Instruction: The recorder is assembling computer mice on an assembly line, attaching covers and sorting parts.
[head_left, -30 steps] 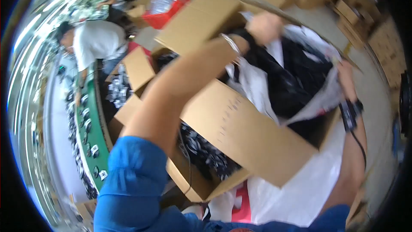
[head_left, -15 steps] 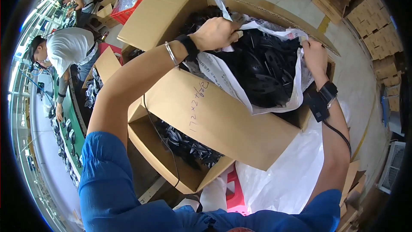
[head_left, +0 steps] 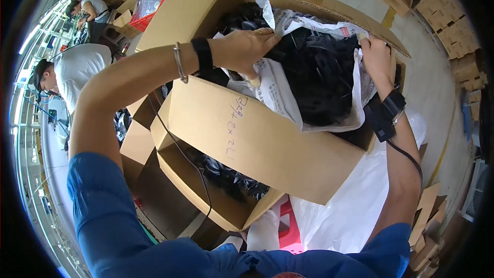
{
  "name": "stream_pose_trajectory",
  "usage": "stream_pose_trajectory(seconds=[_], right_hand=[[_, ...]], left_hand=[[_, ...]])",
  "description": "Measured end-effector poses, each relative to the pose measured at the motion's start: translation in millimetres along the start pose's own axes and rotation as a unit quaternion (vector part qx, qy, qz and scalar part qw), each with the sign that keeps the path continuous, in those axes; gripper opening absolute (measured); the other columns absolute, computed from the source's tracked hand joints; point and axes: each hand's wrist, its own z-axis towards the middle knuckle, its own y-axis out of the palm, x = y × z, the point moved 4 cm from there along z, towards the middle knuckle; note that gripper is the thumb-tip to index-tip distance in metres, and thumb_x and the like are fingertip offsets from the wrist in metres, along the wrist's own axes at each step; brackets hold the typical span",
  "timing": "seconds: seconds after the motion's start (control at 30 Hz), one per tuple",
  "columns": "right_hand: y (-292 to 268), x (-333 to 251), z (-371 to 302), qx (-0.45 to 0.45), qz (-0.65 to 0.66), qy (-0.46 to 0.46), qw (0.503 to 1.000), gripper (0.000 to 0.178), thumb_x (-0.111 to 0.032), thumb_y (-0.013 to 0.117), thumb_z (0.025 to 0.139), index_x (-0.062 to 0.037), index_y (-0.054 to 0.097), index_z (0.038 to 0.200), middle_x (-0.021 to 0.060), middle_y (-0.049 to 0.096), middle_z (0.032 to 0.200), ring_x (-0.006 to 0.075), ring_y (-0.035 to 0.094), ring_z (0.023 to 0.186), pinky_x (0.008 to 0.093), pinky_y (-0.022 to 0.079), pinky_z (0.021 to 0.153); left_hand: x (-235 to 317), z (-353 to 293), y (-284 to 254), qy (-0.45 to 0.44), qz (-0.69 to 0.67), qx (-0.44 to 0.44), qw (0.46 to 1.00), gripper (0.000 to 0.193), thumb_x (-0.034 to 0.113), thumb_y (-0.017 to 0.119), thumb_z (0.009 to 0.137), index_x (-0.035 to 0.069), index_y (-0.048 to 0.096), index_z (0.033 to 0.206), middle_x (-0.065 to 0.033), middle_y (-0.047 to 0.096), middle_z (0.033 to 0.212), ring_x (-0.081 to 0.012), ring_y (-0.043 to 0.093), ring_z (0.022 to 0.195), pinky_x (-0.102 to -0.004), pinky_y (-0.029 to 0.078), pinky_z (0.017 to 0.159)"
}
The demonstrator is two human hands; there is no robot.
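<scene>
A large cardboard box stands before me with its flaps spread. Inside it lies a white printed plastic bag, its mouth wide, full of black plastic parts. My left hand rests against the bag's left side, thumb and fingers apart, with finger covers on some tips. At the bag's right rim, my right hand pinches the plastic beside the box's far flap. More black parts show in the box beyond the left hand.
A second open box with dark parts sits nearer me, partly under a flap. White plastic sheeting hangs to the right over a pink stool. Co-workers work along a line at left. Stacked cartons stand far right.
My left hand has let go of its pinch on the bag's rim, moved left and nearer, and spread against the bag's side. My right hand stays at the right rim.
</scene>
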Motion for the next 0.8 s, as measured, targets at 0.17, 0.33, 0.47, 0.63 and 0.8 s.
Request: stream_pose_trajectory(seconds=[0.17, 0.33, 0.47, 0.63, 0.8], right_hand=[[-5.3, -11.0, -1.6, 0.000, -0.001, -0.013, 1.000, 0.030, -0.024, 0.049, 0.086, 0.0020, 0.063, 0.086, 0.0272, 0.060, 0.084, 0.0448, 0.059, 0.083, 0.0493, 0.047, 0.075], [6.2, 6.1, 4.7, 0.002, -0.020, 0.002, 1.000, 0.031, -0.025, 0.049, 0.086, 0.0016, 0.064, 0.087, 0.0273, 0.061, 0.083, 0.0442, 0.060, 0.082, 0.0483, 0.047, 0.075], [6.2, -2.0, 2.9, 0.007, -0.012, -0.017, 1.000, 0.031, -0.026, 0.049, 0.086, 0.0011, 0.064, 0.087, 0.0282, 0.061, 0.083, 0.0449, 0.060, 0.082, 0.0494, 0.047, 0.075], [0.7, 4.0, 0.6, 0.000, -0.024, 0.000, 1.000, 0.031, -0.026, 0.049, 0.086, 0.0007, 0.064, 0.089, 0.0283, 0.061, 0.084, 0.0447, 0.060, 0.083, 0.0497, 0.047, 0.076], [4.8, 1.5, 1.8, 0.007, -0.020, -0.005, 1.000, 0.031, -0.026, 0.049, 0.087, 0.0001, 0.064, 0.092, 0.0280, 0.061, 0.085, 0.0446, 0.060, 0.084, 0.0494, 0.047, 0.076]], left_hand=[[-16.2, 2.9, 4.8, 0.008, -0.060, 0.049, 0.997, 0.082, 0.027, 0.078, 0.065, -0.005, 0.040, 0.131, -0.0254, 0.047, 0.129, -0.0332, 0.042, 0.125, -0.0361, 0.043, 0.097], [-17.7, 3.2, -1.2, -0.025, -0.057, 0.095, 0.994, 0.074, 0.027, 0.077, 0.065, -0.003, 0.048, 0.126, -0.0209, 0.052, 0.117, -0.0334, 0.047, 0.115, -0.0359, 0.040, 0.098], [-47.9, -35.1, -0.3, -0.055, -0.104, 0.275, 0.954, 0.065, 0.033, 0.074, 0.075, 0.007, 0.050, 0.129, -0.0181, 0.045, 0.127, -0.0310, 0.040, 0.121, -0.0383, 0.034, 0.102], [-43.1, -99.3, 7.2, -0.047, -0.240, 0.183, 0.952, 0.086, 0.013, 0.076, 0.062, 0.006, 0.036, 0.138, -0.0157, 0.043, 0.136, -0.0335, 0.037, 0.127, -0.0389, 0.029, 0.108], [-54.5, -93.7, 53.7, -0.070, -0.252, 0.167, 0.950, 0.039, 0.000, 0.065, 0.065, 0.003, 0.059, 0.103, -0.0122, 0.053, 0.121, -0.0308, 0.044, 0.118, -0.0403, 0.035, 0.100]])
